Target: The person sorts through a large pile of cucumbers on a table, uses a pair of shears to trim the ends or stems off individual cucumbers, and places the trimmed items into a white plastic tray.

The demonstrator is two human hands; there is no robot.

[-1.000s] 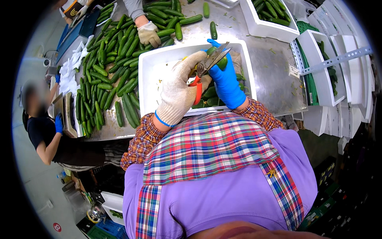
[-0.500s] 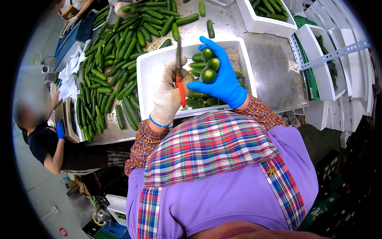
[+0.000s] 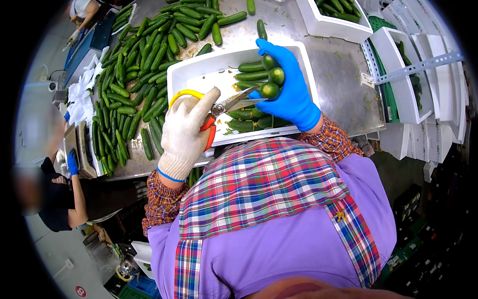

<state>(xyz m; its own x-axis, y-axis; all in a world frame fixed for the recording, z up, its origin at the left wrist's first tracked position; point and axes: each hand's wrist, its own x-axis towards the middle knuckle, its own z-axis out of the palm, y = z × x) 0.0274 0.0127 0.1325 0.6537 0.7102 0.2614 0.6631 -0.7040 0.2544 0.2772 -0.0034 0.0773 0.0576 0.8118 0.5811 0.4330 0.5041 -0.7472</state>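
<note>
My left hand (image 3: pixel 183 129), in an off-white knit glove, grips a pair of scissors (image 3: pixel 218 109) with yellow and red handles. The blades are spread, their tips at the lowest of the cucumbers (image 3: pixel 276 76) in my other hand. Three cucumber ends point toward me out of my right hand (image 3: pixel 298 94), which wears a blue glove and is wrapped round them. Both hands are over a white foam box (image 3: pixel 175 82). Inside it, several cucumbers (image 3: pixel 250 75) lie side by side, partly hidden by my right hand, with yellowish scraps around them.
A large heap of cucumbers (image 3: pixel 144 65) covers the metal table (image 3: pixel 338 79) to the left. Another foam box (image 3: pixel 338 31) of cucumbers stands far right, near a tilted one (image 3: pixel 393 45) behind a perforated metal bar (image 3: pixel 423 67). At the left is a co-worker's blue-gloved hand (image 3: pixel 73 162).
My left hand has turned and moved down-left; the scissors swung from upright to pointing right, with blades now spread at the held cucumbers. My right hand shifted slightly right.
</note>
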